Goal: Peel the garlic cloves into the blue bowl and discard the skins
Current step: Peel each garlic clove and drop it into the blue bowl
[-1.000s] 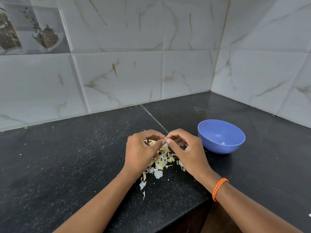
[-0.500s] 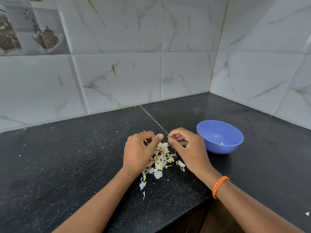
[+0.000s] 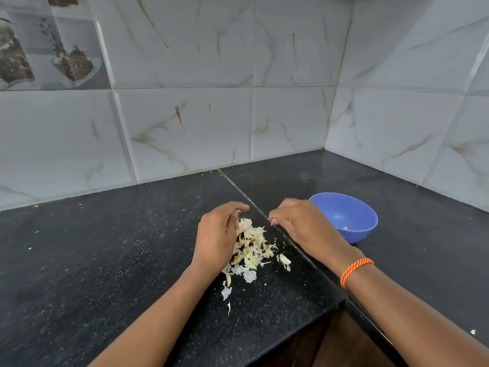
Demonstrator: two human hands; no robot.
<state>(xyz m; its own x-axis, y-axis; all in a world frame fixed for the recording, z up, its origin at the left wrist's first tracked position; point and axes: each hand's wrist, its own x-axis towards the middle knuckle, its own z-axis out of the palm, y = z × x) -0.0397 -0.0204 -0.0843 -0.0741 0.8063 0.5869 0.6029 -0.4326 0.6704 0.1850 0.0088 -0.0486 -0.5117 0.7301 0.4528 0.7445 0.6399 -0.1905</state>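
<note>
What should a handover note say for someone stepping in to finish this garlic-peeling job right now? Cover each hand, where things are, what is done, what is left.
Left hand: curled beside the pile of skins; whether it holds anything cannot be told.
Right hand: fingers curled in front of the blue bowl; its contents are hidden too.
Things: skins lie loose on the black counter between the hands; the bowl stands right of them with a pale bit of garlic inside.
Done: some peeling.
Left: drop any peeled clove into the bowl, then discard the skins.
</note>
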